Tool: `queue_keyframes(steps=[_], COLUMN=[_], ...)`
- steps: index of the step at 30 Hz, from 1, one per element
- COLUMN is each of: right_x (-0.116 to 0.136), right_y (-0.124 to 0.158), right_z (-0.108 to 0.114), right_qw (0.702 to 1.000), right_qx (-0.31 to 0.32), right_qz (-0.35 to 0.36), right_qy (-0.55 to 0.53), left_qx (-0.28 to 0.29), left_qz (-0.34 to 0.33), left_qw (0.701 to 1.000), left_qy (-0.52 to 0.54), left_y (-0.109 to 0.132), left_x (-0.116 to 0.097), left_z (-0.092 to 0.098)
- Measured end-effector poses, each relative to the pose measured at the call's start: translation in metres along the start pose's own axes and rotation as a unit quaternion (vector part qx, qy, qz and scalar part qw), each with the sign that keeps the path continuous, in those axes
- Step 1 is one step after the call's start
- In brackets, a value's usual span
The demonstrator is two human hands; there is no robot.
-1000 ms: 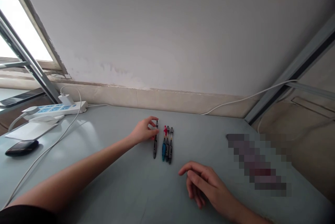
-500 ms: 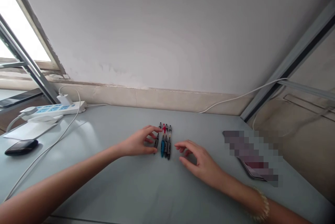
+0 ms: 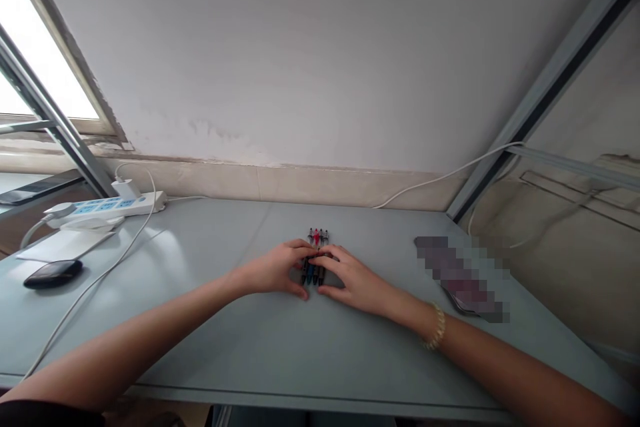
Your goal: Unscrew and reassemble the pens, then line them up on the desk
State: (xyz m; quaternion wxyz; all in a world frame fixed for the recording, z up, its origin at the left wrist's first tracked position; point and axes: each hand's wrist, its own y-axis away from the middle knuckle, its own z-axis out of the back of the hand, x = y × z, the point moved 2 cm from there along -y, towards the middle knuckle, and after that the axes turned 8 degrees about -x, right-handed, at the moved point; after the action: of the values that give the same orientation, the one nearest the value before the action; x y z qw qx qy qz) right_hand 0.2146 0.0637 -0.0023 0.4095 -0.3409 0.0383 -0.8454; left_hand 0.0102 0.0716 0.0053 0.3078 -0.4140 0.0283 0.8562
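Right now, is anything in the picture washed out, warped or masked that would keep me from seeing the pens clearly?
Head view: the window is blown out white; light on the table is soft, with mild sheen at left; the wide lens bows the frame edges and leaves the pens small; the left hand and right hand cover their barrels; a pixelated patch masks something at right.

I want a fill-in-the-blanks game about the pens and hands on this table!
The left hand and right hand touch the slim plastic pens, one with a ____ top.
A pale beaded bracelet circles the ____ wrist.
The white power strip with blue sockets lies ____ of the pens.
Missing words: red, right, left.
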Motion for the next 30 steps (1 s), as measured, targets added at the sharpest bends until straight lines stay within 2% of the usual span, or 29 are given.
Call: queue_keyframes(steps=[5, 14, 23, 30], right_x=[0.0, 0.002, -0.008, -0.009], right_y=[0.009, 0.033, 0.031, 0.035], right_z=[0.009, 0.031, 0.029, 0.03], right_qw=[1.0, 0.999, 0.999, 0.999], right_qx=[0.01, 0.026, -0.003, 0.0], right_qz=[0.003, -0.021, -0.034, -0.039], right_qy=[0.005, 0.006, -0.003, 0.008], left_qx=[-0.009, -0.045, -0.087, -0.072], left_qz=[-0.002, -0.041, -0.042, -0.082], left_qw=[1.0, 0.996, 0.99, 0.988], left_qy=[0.0, -0.06, -0.104, -0.104], left_y=[-0.001, -0.005, 0.006, 0.002], left_x=[-0.007, -0.024, -0.008, -0.01], left_z=[-0.006, -0.036, -0.035, -0.044])
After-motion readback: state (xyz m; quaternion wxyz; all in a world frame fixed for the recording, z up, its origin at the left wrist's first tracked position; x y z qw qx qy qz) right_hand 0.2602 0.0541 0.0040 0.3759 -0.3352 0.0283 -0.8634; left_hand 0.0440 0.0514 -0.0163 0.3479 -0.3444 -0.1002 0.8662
